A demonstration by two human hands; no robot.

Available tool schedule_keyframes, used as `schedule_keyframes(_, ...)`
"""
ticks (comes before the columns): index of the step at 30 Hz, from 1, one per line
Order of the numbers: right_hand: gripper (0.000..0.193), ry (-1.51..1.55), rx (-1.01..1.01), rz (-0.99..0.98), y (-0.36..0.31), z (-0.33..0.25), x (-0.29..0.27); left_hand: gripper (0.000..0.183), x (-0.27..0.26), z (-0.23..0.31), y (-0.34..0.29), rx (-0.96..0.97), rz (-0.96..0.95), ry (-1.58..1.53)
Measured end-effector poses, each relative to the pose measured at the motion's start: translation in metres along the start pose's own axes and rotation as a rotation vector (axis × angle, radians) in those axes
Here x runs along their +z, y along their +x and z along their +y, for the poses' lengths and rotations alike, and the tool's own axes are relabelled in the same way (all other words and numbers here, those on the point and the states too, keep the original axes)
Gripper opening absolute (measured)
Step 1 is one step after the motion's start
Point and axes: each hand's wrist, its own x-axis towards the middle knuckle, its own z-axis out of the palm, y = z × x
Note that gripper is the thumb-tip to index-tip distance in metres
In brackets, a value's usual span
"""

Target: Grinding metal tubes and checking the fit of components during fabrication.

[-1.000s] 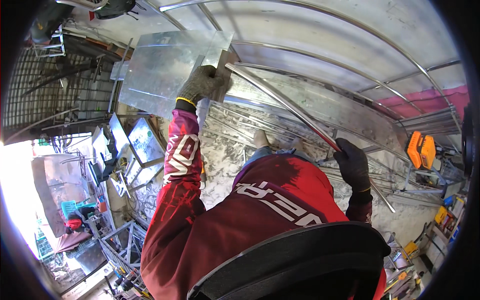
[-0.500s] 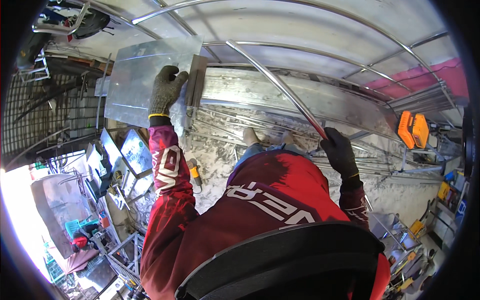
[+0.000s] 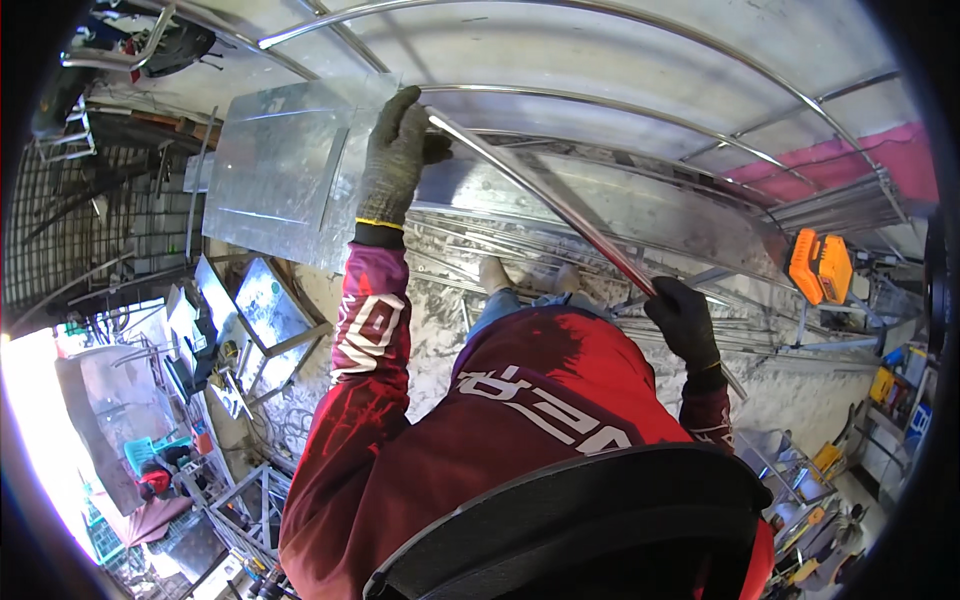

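My right hand point(image 3: 683, 322), in a dark work glove, is closed around a long shiny metal tube point(image 3: 560, 203). The tube slants from that hand up to the far left, and a short length shows behind my wrist. Near its far end is my left hand point(image 3: 394, 150), in a grey knit glove with a yellow cuff edge. Its fingers point away from me and its thumb stands apart toward the tube; nothing shows in its grasp. Left of that hand lies a flat shiny metal sheet point(image 3: 270, 160), partly covered by the glove. A long grey board point(image 3: 620, 205) lies beneath the tube.
A frame of bent metal tubes point(image 3: 600, 100) stands along the far side. At the right sits an orange block-shaped thing point(image 3: 820, 267) with dark slots. Long metal bars lie around my feet. Metal frames point(image 3: 255, 510) and panels point(image 3: 270, 305) clutter the left side.
My left hand has moved right from the metal sheet toward the tube's far end, its fingers now straighter. The tube's far end has shifted slightly left and nearer; my right hand keeps hold.
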Motion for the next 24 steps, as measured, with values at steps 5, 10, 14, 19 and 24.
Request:
schedule_keyframes(5,0.037,0.012,-0.097,0.025,-0.001,0.009,0.001,0.035,-0.012,-0.018,0.01,-0.02,-0.117,-0.045)
schedule_keyframes(10,0.039,-0.018,-0.092,-0.045,0.003,0.013,-0.003,0.026,-0.015,-0.022,0.009,-0.089,-0.078,-0.092)
schedule_keyframes(14,0.04,0.002,-0.039,-0.027,0.008,-0.005,-0.006,0.016,0.002,-0.031,0.008,-0.071,-0.293,-0.35)
schedule_keyframes(19,0.037,0.03,-0.001,-0.039,0.016,-0.017,-0.003,0.017,0.064,-0.045,-0.039,-0.291,-0.412,-0.386)
schedule_keyframes(24,0.027,0.032,-0.281,0.09,0.023,-0.032,0.008,0.02,0.1,-0.062,-0.082,-0.335,-0.28,-0.465)
